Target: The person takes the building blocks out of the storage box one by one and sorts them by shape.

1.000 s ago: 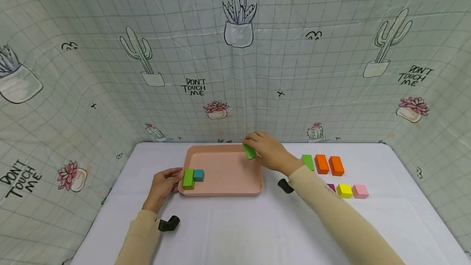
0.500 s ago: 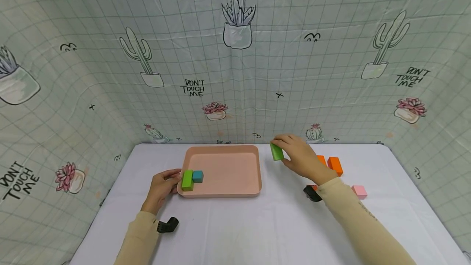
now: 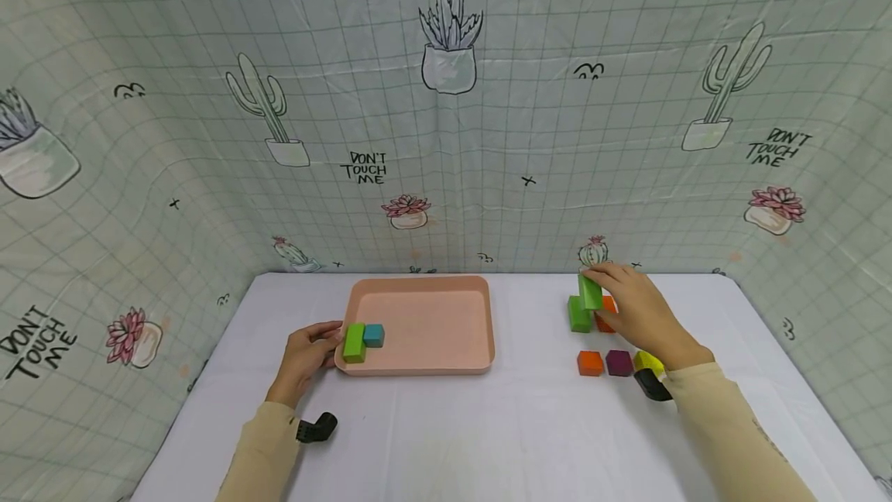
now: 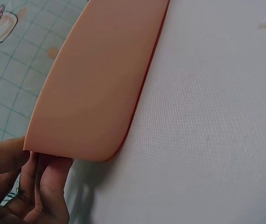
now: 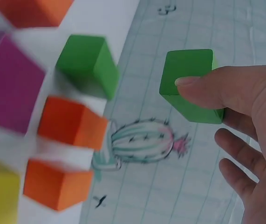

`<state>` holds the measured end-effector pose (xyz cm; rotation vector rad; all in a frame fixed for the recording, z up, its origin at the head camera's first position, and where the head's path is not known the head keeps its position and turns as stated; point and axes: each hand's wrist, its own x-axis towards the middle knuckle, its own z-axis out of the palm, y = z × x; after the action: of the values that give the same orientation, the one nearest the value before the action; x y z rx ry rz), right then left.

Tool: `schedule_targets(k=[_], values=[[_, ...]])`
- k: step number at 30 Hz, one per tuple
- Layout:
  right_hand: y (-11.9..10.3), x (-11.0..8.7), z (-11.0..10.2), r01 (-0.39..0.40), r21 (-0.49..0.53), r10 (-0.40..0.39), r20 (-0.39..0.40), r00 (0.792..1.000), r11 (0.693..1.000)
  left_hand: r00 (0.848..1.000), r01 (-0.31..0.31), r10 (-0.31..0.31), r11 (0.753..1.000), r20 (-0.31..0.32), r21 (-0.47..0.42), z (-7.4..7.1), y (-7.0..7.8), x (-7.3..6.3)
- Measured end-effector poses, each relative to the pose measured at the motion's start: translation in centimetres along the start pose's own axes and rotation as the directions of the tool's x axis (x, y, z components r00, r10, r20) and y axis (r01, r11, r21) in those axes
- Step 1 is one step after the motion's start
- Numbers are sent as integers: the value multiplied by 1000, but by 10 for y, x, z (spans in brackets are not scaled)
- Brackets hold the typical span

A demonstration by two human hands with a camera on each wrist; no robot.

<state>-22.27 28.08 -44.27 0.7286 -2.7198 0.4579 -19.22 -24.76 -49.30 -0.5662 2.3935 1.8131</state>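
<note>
At the right of the head view, my right hand [image 3: 644, 316] pinches a green block [image 3: 590, 293] between thumb and fingers. The block is held upright above the table, over a second green block [image 3: 578, 314] and an orange block [image 3: 606, 320]. In the right wrist view the thumb lies across the face of the held green block [image 5: 186, 67]. My left hand [image 3: 304, 359] grips the left edge of a pink tray [image 3: 432, 324]; its fingers are curled at the tray's corner in the left wrist view. Inside the tray lie a green block [image 3: 354, 343] and a blue cube [image 3: 374, 335], side by side.
An orange cube [image 3: 590, 363], a purple cube [image 3: 619, 363] and a yellow cube [image 3: 648, 362] form a front row at right. Another orange block [image 5: 56, 184] shows in the right wrist view. A patterned cloth [image 3: 446, 177] hangs behind the white table [image 3: 446, 440].
My right hand has carried the green block rightward, from the tray's right rim to above the blocks on the right. My left hand has stayed at the tray.
</note>
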Motion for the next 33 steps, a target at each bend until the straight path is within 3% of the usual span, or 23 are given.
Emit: schedule_targets(k=[10, 19, 24, 33], values=[[33, -39, -11, -113, -32, 113, -5, 994, 993, 1000, -6, 6, 1000, 5, -1, 0, 0, -2], [57, -61, -20, -185, -64, 184, -17, 983, 981, 1000, 10, -10, 1000, 5, 4, 0, -1, -3], [76, -69, -22, -201, -64, 200, -17, 980, 978, 1000, 8, -8, 1000, 10, -5, -1, 0, -2], [106, -72, -21, -157, -53, 161, 82, 983, 986, 1000, 4, -4, 1000, 7, -2, 0, 0, -1]])
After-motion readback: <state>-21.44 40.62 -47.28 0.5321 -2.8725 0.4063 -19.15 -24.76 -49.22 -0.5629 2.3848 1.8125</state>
